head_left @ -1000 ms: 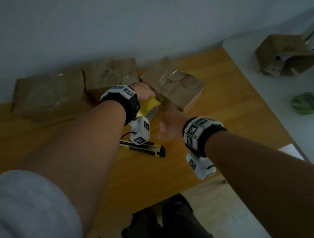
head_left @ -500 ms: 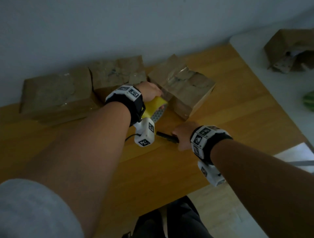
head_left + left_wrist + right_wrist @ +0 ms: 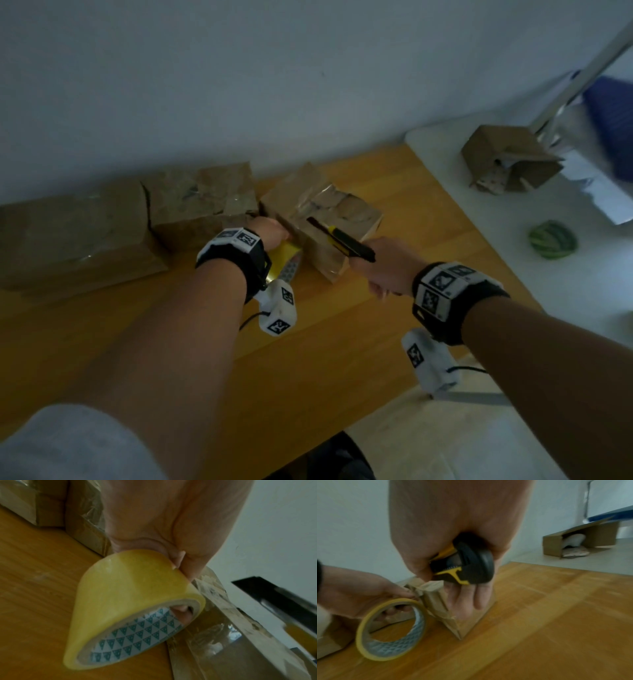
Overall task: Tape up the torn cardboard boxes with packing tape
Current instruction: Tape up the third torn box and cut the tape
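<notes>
Gripping a yellow tape roll (image 3: 130, 601), the left hand (image 3: 270, 231) has fingers hooked through the core and thumb curled over the outer face, holding it on edge just above the wooden table (image 3: 342, 342), touching the near box (image 3: 329, 219). That box sits crumpled and glossy with tape, close to the wall, beside two more boxes (image 3: 205, 195) lined up to its left. The right hand (image 3: 383, 263) is wrapped around a black-and-yellow knife (image 3: 342, 238), some fingers clamped on the handle, two hanging looser below it. The knife points over the near box's top. An open box (image 3: 507, 157) sits well apart on a white surface (image 3: 479, 222).
</notes>
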Demonstrator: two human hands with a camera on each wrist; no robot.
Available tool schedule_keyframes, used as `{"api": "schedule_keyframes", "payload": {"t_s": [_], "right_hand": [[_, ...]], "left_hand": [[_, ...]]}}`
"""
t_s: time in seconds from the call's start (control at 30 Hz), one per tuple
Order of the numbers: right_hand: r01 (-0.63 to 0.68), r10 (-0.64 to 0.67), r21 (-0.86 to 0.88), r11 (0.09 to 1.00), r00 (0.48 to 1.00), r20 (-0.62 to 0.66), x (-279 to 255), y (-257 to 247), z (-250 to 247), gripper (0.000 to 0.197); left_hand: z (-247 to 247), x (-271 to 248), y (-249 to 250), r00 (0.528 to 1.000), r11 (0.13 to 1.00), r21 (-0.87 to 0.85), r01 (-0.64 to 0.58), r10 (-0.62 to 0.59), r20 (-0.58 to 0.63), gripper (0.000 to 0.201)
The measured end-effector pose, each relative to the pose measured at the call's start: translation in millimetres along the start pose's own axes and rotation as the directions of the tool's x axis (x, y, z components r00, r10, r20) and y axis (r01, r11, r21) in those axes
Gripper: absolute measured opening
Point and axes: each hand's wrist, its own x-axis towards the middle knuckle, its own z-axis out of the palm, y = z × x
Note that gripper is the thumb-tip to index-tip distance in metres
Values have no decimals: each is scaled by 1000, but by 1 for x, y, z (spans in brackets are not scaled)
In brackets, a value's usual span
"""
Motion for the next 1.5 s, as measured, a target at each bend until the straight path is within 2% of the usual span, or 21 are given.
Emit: {"api": "schedule_keyframes", "payload": {"t_s": [0.1, 0.2, 0.4, 0.57, 0.63, 0.7, 0.87, 1.0, 1.17, 1.27, 1.43, 1.5], "right_hand": [[82, -82, -145, 986, 997, 7, 11, -26, 2, 25], [70, -64, -228, 971, 997, 31, 21, -42, 7, 23], [51, -50, -424, 904, 999, 13, 33, -56, 8, 28], [46, -37, -467, 883, 999, 28, 37, -60, 5, 27], [34, -23, -504, 863, 999, 28, 38, -61, 6, 29], [20, -9, -545, 838, 1000, 22, 39, -62, 8, 31], [4, 10, -580, 815, 1000, 22, 41, -65, 12, 30], [-16, 58, -548, 836, 996, 60, 39, -62, 14, 30], [-34, 94, -552, 833, 992, 81, 39, -59, 12, 32], [-40, 89, -564, 825, 994, 59, 38, -57, 12, 32], [-45, 94, -570, 820, 994, 56, 38, -61, 18, 29], [-45, 97, -547, 836, 993, 66, 35, -62, 17, 27]], "left_hand": [[-1, -3, 4, 1000, 1000, 15, 17, -17, 13, 36], [-1, -1, 4, 998, 989, 149, 6, -15, 63, 41], [-2, 7, 2, 997, 985, 175, 8, -22, 77, 34], [-2, 10, 4, 996, 955, 295, -26, -1, 90, 26], [0, 15, 2, 996, 953, 303, 22, -48, 77, 20], [1, 16, 2, 994, 952, 301, 51, -77, 76, 24], [3, 11, 1, 994, 969, 237, 64, -83, 74, 28], [8, 13, -1, 992, 986, 145, 81, -93, 82, 37], [11, 10, 2, 985, 984, 124, 126, -140, 105, 39], [12, 8, 1, 987, 986, 138, 96, -112, 113, 41], [4, -2, 0, 991, 985, 154, 73, -89, 100, 37], [3, -5, 0, 995, 980, 193, 55, -71, 76, 26]]}}
